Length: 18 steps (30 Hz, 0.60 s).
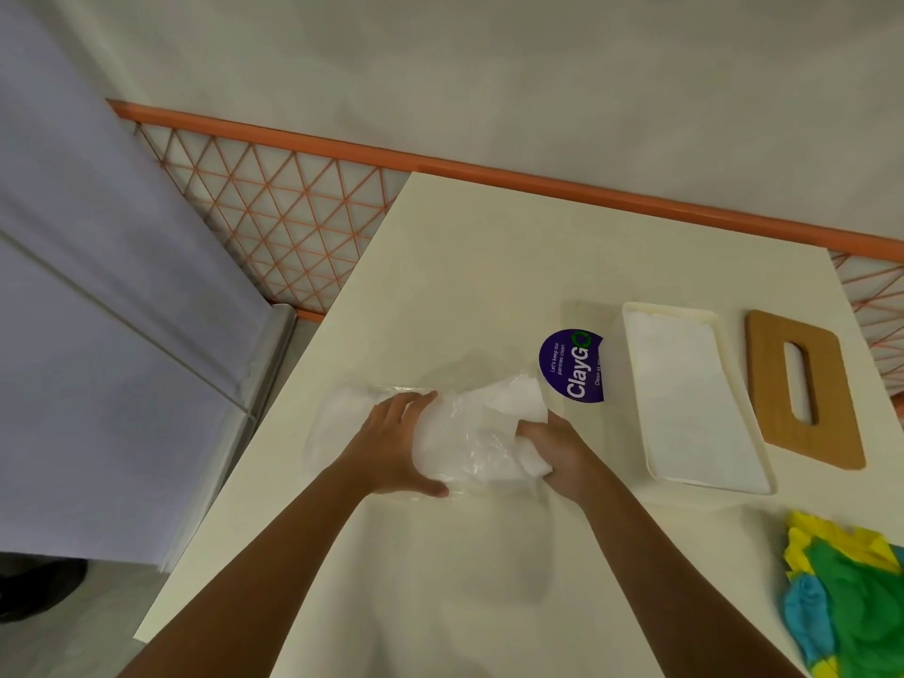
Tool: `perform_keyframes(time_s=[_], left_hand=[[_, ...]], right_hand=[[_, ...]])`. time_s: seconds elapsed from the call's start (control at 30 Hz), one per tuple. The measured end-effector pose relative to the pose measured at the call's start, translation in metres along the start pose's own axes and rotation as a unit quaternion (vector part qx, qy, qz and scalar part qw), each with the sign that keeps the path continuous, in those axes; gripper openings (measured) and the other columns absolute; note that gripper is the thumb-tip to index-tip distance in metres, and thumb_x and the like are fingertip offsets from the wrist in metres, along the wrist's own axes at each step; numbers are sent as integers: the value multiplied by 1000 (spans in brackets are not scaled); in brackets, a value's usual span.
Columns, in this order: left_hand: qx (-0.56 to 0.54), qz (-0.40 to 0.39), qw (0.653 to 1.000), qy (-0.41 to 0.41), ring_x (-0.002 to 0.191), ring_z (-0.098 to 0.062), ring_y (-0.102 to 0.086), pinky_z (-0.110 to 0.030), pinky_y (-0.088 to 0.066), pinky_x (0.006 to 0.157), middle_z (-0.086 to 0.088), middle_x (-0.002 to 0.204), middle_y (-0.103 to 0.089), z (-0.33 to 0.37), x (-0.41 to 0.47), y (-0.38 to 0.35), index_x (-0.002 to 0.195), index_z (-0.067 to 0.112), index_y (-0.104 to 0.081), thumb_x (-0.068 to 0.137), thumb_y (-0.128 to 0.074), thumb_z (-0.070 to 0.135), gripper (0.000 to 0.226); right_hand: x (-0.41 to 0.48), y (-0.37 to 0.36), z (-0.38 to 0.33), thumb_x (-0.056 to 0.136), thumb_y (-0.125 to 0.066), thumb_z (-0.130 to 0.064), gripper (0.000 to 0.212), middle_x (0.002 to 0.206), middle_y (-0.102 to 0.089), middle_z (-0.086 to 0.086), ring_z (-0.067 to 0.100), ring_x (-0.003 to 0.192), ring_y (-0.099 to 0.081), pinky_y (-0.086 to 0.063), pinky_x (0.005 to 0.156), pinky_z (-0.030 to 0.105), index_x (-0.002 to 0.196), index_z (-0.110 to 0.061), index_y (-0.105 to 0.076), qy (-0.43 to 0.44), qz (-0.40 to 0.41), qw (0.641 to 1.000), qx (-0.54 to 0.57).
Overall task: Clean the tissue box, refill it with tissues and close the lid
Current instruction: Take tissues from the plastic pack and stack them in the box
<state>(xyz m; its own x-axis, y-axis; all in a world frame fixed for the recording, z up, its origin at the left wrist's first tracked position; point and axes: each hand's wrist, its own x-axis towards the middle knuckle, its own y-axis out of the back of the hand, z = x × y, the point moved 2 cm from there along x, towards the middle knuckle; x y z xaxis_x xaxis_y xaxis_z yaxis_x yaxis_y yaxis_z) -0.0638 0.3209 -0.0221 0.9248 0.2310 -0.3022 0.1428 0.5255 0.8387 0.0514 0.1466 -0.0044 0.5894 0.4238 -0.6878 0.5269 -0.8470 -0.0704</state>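
Observation:
A clear plastic pack of white tissues (pixel 469 433) lies on the cream table (pixel 464 266) in the middle of the view. My left hand (pixel 396 447) presses down on the pack's left part and grips it. My right hand (pixel 557 450) pinches a wad of white tissue (pixel 518 403) at the pack's right end. The white tissue box (pixel 631 325) stands open to the right, with white tissues lying flat inside. Its wooden lid (pixel 763 384), with a long slot, lies flat further right.
A purple round sticker (pixel 570 367) is stuck on the table beside the box. Yellow, green and blue cloths (pixel 846 594) lie bunched at the table's right front edge. An orange lattice rail (pixel 274 212) runs behind the table, and a grey panel (pixel 98 335) stands at left.

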Motion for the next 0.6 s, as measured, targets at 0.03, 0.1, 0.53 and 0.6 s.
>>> perform_keyframes(time_s=[0.03,0.1,0.53,0.6], left_hand=[[-2,0,1000,3,139,-19,-16,-37,-24,115,4,150,-18,1,0,0,147,27,-9,53,-81,58,122],[-12,-2,1000,11,140,-19,-17,-37,-24,115,5,150,-18,1,0,0,147,27,-11,55,-80,56,119],[114,-41,992,30,143,-26,22,-49,25,107,5,158,4,15,-1,20,148,28,3,15,-19,103,155],[64,-20,997,44,143,-22,22,-48,25,108,6,159,4,25,3,29,149,28,0,16,-15,104,154]], right_hand=[[-1,0,-1,87,-56,-6,34,116,-64,13,33,107,-61,-51,90,44,120,-14,-59,5,-2,1000,-12],[-4,1,-5,87,-57,-5,32,115,-65,12,32,105,-62,-51,91,46,118,-12,-61,23,5,999,-43],[-51,59,-54,87,-56,-2,26,103,-62,10,26,93,-57,-46,87,36,111,-10,-61,136,96,982,-91],[-61,71,-61,87,-57,-4,28,103,-61,8,23,94,-56,-45,85,33,114,-11,-60,151,105,978,-101]])
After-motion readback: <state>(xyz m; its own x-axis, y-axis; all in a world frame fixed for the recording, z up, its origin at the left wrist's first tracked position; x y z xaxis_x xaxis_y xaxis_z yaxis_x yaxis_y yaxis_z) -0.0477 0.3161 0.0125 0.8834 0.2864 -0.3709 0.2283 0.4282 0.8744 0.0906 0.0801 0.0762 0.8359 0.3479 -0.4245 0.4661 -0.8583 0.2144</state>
